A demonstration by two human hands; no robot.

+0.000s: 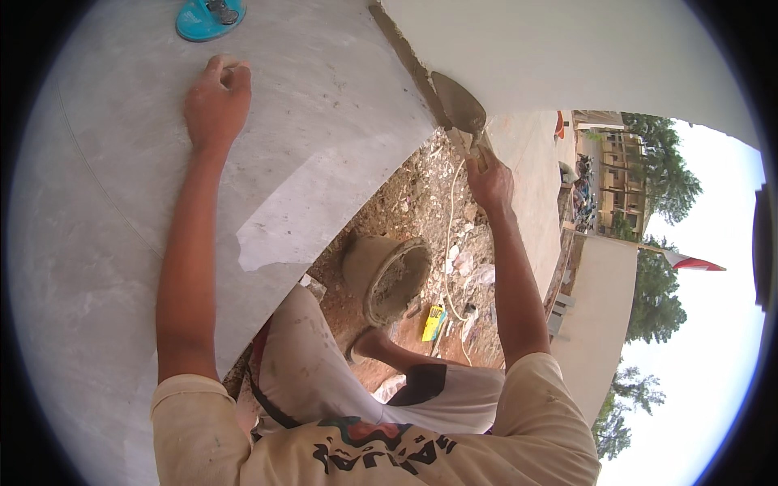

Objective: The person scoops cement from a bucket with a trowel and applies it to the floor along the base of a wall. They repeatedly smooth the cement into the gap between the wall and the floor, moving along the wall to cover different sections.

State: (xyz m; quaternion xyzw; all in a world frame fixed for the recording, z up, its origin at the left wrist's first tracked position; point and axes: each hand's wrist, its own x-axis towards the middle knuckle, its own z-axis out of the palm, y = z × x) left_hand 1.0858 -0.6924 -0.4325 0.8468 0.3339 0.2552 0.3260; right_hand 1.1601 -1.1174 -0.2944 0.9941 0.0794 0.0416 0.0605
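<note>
Along the edge where the grey cement surface (pixel 105 283) meets the pale overhanging surface (pixel 583 57) runs a strip of wet mortar (pixel 403 50); the pointing trowel (pixel 459 101) lies at its near end. The right hand (pixel 492 180) grips the handle. For a clean line, the blade is probably best held nearly flat, pressed evenly and drawn in one steady stroke, keeping smears off the pale face. The left hand (pixel 219 104) is curled near the turquoise float (pixel 209 24); whether it holds anything, I cannot tell. Spare mortar sits in the bucket (pixel 358 263) below.
</note>
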